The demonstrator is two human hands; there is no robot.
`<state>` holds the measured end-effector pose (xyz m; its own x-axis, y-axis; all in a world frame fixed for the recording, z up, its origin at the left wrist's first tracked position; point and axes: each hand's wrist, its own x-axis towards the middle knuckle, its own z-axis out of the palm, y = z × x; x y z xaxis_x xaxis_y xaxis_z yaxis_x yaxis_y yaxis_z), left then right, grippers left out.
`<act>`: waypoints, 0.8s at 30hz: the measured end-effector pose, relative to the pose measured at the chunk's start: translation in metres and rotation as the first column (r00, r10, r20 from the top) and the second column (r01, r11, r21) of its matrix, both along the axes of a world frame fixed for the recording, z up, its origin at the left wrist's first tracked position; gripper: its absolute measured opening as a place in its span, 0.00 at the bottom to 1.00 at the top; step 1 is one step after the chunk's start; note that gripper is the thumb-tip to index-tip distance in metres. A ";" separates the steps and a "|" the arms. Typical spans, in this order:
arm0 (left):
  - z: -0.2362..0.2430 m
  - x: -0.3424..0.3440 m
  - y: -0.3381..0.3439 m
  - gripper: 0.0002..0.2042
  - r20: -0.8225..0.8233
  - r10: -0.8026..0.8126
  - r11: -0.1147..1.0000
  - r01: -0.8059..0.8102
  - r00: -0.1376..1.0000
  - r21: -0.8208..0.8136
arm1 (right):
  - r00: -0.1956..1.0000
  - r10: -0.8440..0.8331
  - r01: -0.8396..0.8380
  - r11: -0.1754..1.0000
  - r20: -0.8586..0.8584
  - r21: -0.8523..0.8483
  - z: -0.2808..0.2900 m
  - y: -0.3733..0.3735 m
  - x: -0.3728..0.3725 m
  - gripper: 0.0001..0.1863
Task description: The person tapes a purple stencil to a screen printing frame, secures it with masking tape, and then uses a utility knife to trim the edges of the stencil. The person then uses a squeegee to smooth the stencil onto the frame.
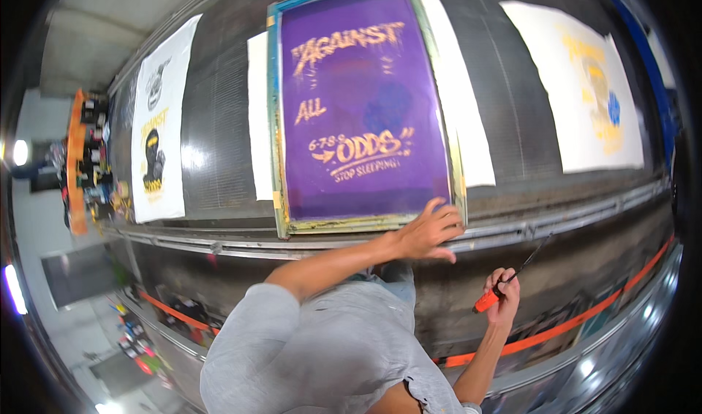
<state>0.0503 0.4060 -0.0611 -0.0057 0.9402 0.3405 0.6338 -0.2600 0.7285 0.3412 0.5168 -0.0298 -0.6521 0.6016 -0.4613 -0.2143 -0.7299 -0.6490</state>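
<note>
"Long dark table (219,100) is stretching across the room. What is lying on it in the head view?"

"One purple screen (358,107), over one of three white sheets (596,92), is probably feeling light and stiff, its mesh fragile; the rim (276,129) is offering the safest hold."

"And the hands?"

"Left hand (430,229) is resting spread at its near right corner; right hand (504,297) is gripping one orange tool (486,301)."

From here I can read pale lettering (365,148) and small numerals (327,143) on the purple screen (344,85). Yellow lettering (153,124) stands on the left sheet (174,98), fainter yellow lettering (585,46) on the right sheet (556,85)
</note>
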 end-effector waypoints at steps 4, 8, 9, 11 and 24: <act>0.006 -0.082 -0.078 0.27 0.048 0.505 0.863 -0.505 0.862 -0.024 | 0.879 -0.019 -0.100 0.970 0.477 0.224 0.017 0.047 -0.118 0.09; 0.005 -0.202 -0.151 0.27 0.081 0.966 0.256 -0.951 0.245 -0.174 | 0.648 -0.133 -0.529 0.631 0.750 0.568 -0.021 0.090 -0.214 0.15; -0.014 -0.226 -0.175 0.31 -0.003 0.985 0.172 -0.973 0.175 -0.157 | 0.650 -0.186 -0.604 0.462 0.736 0.650 -0.035 0.098 -0.240 0.18; -0.035 -0.265 -0.209 0.42 -0.069 0.982 0.153 -0.951 0.178 -0.270 | 0.625 -0.258 -0.699 0.235 0.737 0.675 -0.039 0.108 -0.292 0.22; -0.054 -0.288 -0.214 0.42 -0.242 0.896 0.247 -0.872 0.371 -0.422 | 0.516 -0.374 -0.847 -0.090 0.771 0.524 -0.054 0.104 -0.373 0.19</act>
